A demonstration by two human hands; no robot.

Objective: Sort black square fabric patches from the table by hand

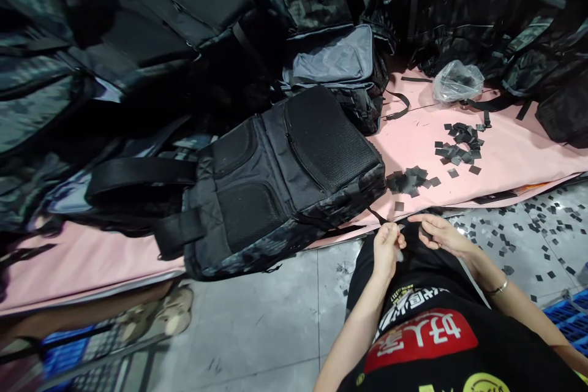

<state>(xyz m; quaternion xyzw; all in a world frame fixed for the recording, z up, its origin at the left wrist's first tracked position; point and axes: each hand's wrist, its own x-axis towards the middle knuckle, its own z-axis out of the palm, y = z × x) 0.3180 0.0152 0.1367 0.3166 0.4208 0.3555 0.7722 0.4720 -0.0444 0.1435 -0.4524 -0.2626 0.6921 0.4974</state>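
A black backpack (285, 177) with mesh padding lies on its front, back panel up, across the edge of the pink-covered table (413, 135). From its near right corner a thin black strap (376, 215) runs to my left hand (388, 246), whose fingers are pinched closed on its end. My right hand (438, 236) is just right of it, index finger stretched toward the left hand. Its other fingers are curled in; a small dark patch shows by them, too unclear to name. Small black squares (408, 180) lie in a pile on the table beyond my hands.
More black squares (459, 146) lie farther right, near a clear plastic bag (458, 81). Camouflage backpacks crowd the back, including an unzipped one with grey lining (335, 58). Squares litter the tiled floor (519, 239). A blue plastic crate (567, 318) stands at lower right; shoes (177, 312) show at lower left.
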